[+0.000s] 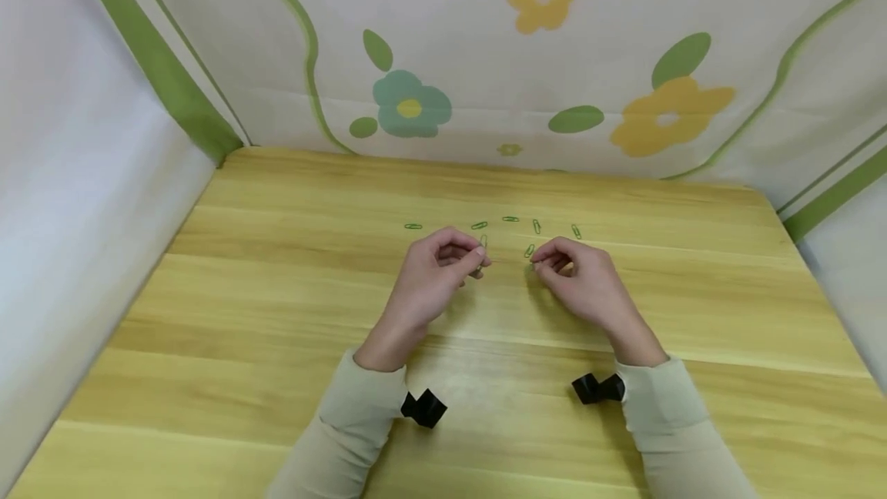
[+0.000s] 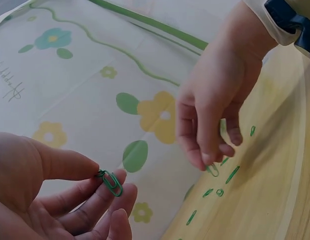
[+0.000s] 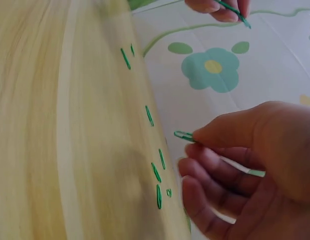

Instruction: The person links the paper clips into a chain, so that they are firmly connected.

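Note:
In the left wrist view, my left hand (image 2: 70,200) pinches a green paper clip (image 2: 113,184) between thumb and fingers. A smaller bit of green wire shows at the thumb tip, where the clip hangs. My right hand (image 3: 244,155) holds another green paper clip (image 3: 183,135) by one end, its rounded end pointing out past the thumb in the right wrist view. Seen from the head, the left hand (image 1: 436,272) and right hand (image 1: 582,279) face each other above the table, a short gap between their fingertips. One loose clip (image 1: 530,250) lies close to the right fingertips.
Several more green paper clips (image 1: 510,219) lie scattered on the wooden table (image 1: 242,291) beyond the hands. Behind the table's far edge hangs a white cloth (image 1: 478,75) with flowers. A black wrist camera (image 1: 424,408) sits at the left cuff, another (image 1: 597,389) at the right.

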The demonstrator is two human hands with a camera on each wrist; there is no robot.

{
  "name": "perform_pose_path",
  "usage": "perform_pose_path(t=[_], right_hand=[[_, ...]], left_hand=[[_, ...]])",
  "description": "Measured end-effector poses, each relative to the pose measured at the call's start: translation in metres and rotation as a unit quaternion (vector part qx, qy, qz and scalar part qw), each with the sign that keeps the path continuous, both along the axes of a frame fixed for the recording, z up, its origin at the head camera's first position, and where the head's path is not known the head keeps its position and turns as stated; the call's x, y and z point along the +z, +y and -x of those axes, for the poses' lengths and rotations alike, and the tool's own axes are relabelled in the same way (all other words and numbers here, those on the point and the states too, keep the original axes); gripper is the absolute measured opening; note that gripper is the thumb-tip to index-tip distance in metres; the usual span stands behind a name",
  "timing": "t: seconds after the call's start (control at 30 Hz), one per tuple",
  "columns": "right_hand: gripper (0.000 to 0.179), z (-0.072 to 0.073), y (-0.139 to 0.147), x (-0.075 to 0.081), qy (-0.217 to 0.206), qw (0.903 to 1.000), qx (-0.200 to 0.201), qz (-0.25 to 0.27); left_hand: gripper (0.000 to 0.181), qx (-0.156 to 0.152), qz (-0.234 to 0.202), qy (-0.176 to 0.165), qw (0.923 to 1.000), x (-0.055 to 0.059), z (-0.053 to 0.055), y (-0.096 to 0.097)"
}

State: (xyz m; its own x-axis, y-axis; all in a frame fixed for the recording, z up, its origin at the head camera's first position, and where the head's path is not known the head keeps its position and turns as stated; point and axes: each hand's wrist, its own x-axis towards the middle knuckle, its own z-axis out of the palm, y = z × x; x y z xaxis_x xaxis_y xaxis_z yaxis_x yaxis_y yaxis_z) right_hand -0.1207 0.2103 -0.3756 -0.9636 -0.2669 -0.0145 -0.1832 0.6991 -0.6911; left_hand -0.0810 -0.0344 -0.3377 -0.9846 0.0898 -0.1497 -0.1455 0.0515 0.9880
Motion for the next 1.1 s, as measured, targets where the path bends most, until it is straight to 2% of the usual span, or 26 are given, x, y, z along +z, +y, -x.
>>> perform_pose_path(t=[0.23, 0.53, 0.8, 1.1], right_hand=[[0.011, -0.002, -0.007, 0.002, 0.047, 0.9981, 0.014, 0.036], [0.012, -0.002, -0.013, 0.009, 0.029, 0.9977, 0.016, 0.059], [0.012, -0.003, -0.02, 0.012, 0.053, 0.9934, 0.0, 0.102], [0.017, -0.01, -0.031, 0.018, 0.062, 0.9905, -0.007, 0.122]], left_hand=[[0.014, -0.01, 0.007, 0.002, 0.9999, -0.001, -0.002, -0.001], [0.016, -0.001, 0.0, 0.0, 1.0, -0.005, -0.003, -0.002], [0.01, 0.032, 0.007, -0.006, 0.9994, -0.01, -0.002, -0.004], [0.012, 0.045, 0.017, -0.003, 0.9988, -0.017, -0.002, 0.0]])
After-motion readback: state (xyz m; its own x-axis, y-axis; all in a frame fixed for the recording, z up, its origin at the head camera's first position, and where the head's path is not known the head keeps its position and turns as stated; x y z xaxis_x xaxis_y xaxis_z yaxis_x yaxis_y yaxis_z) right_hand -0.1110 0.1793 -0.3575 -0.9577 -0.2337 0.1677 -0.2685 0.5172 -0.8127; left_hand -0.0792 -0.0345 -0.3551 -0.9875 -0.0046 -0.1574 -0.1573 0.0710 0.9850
